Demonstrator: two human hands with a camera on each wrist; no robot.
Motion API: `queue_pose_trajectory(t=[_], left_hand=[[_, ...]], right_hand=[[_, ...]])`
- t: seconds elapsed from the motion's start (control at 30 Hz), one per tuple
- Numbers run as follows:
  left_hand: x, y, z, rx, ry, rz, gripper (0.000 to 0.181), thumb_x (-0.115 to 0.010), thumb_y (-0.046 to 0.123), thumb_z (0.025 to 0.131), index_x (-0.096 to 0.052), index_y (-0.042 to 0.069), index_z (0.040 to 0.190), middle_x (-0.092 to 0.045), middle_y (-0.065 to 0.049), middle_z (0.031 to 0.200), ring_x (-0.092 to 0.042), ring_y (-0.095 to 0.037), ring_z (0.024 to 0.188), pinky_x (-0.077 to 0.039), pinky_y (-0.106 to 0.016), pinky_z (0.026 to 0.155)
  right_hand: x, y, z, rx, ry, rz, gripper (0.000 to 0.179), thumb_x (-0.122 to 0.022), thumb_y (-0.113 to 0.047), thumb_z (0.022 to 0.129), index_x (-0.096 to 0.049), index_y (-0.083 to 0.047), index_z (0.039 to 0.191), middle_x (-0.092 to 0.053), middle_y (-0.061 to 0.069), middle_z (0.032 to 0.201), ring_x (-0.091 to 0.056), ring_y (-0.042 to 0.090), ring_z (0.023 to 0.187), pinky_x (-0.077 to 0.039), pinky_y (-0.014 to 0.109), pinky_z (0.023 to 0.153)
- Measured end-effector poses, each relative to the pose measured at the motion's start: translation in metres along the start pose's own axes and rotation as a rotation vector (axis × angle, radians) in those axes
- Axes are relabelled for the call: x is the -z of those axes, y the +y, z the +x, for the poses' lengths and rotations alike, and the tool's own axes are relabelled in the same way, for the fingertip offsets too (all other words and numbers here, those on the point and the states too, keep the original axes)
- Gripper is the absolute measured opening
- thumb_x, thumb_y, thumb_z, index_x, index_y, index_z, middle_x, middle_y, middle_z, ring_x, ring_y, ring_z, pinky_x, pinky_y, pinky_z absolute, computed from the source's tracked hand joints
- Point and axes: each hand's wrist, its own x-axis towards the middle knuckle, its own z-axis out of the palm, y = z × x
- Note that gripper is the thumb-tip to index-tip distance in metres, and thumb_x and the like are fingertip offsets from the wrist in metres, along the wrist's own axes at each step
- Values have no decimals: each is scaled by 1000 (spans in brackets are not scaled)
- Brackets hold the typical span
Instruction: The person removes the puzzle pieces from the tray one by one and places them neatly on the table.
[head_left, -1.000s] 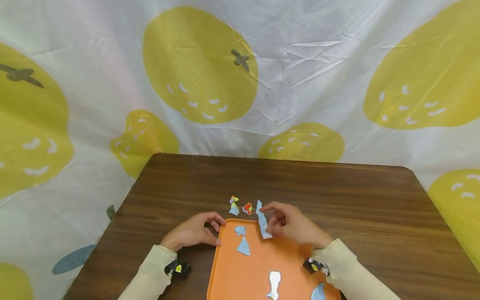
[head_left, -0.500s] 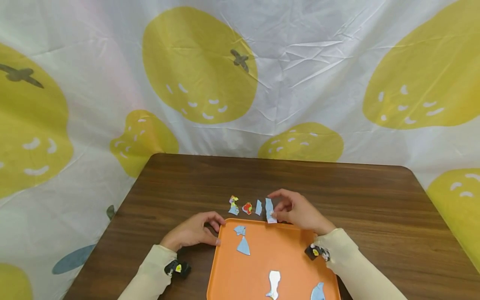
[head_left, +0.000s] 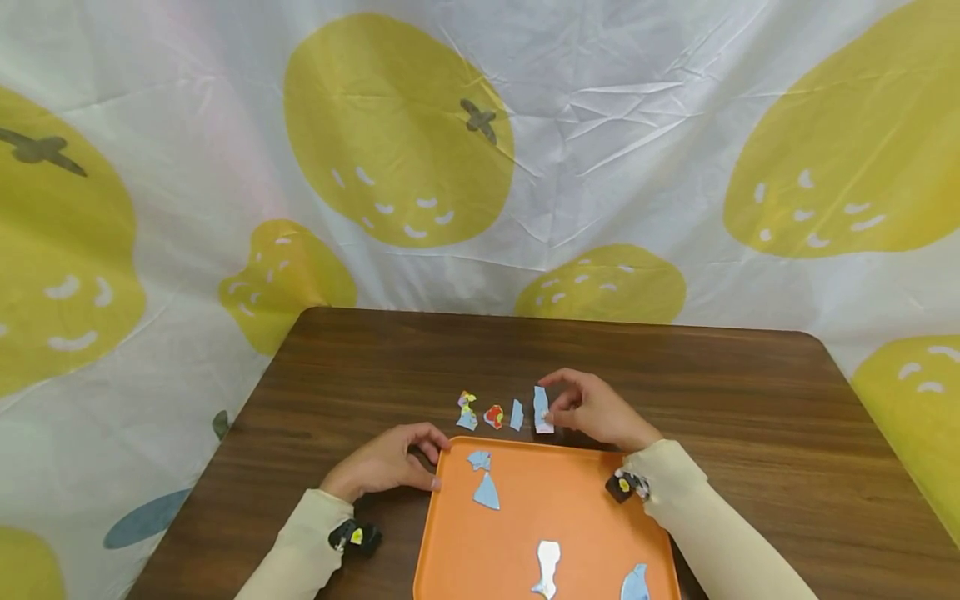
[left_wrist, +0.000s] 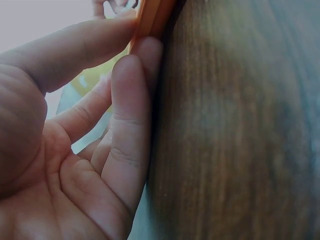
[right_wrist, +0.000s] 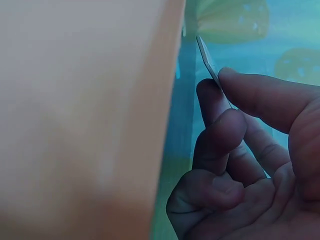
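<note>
Pinching a pale-blue strip [head_left: 542, 408] between thumb and fingers, the right hand [head_left: 600, 410] is positioned just beyond the far edge of the orange tray [head_left: 517, 533]. From the head view, I cannot tell whether the strip touches the wooden table [head_left: 420, 350]. My right wrist view shows it nearly edge-on, as a thin sheet at the thumb tip. The left hand [head_left: 386, 460] grips the tray rim at the far left corner; on my left wrist view, thumb and fingertips contact the orange edge.

Left of the strip, I register three separate pieces in a row on the table: a narrow blue piece [head_left: 517, 415], a red piece [head_left: 494, 417] and a multicoloured piece [head_left: 467, 411]. On the tray, I locate a jagged blue piece [head_left: 478, 460] just beyond a triangular blue piece [head_left: 487, 492]. A white piece [head_left: 547, 569] lies nearer the camera, with a curved blue piece [head_left: 634, 583] to its right. Behind the table hangs a fruit-print curtain [head_left: 555, 192].
</note>
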Motion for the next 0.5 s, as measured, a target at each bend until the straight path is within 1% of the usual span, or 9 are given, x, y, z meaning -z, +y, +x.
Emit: queue_pose_trajectory(t=[0.1,0.2,0.33,0.5], left_hand=[[0,0,0,-1,-3,-7,52,-87,-1,81,-64,-1,128,-64,-16,108,-68,-20,79,-56,-25,73],[-1,0,1,-2,-5,-22,52,-87,-1,81,-64,-2,128,-63,-16,107,-68,-19,78,-56,-25,73],[-1,0,1,-3,-7,-35,52,-87,-2,81,-64,-3,128,-63,-16,107,-67,-19,77,-56,-25,73],[-1,0,0,-3,-5,-28,52,-87,-1,81,-64,-3,127,-63,-15,106,-67,-19,77,-56,-25,72]], right_hand=[[-1,3,4,-27,1,-2,48,-81,-8,93,-63,-9,137,-77,6,89,-69,22,77,-53,33,69],[-1,6,6,-36,-5,-8,48,-81,-8,92,-62,-6,137,-77,7,88,-69,20,75,-52,32,68],[-1,8,8,-41,4,-18,48,-81,-7,91,-62,-4,135,-77,9,88,-67,20,72,-51,33,67],[-1,12,12,-54,20,-52,47,-84,-11,90,-64,-7,133,-76,5,86,-66,17,72,-51,32,68]])
